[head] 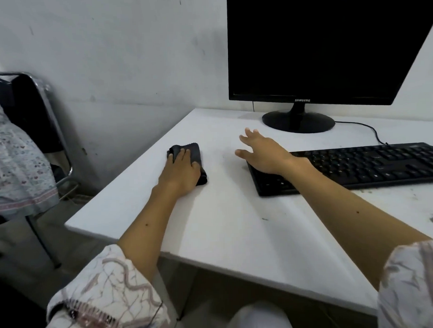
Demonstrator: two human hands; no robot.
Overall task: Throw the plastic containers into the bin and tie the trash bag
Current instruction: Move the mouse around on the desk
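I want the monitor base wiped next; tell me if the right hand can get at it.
Probably yes: the right hand hovers open above the table, just short of the monitor base, with nothing between them.

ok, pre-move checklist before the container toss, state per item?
1. Plastic containers in view: not ok, none visible.
2. Bin and trash bag in view: not ok, neither shows.
3. Left hand free: not ok, it presses a dark cloth on the white table.
4. Right hand free: ok, fingers spread, holds nothing, above the keyboard end.
5. Path to bin: cannot tell.
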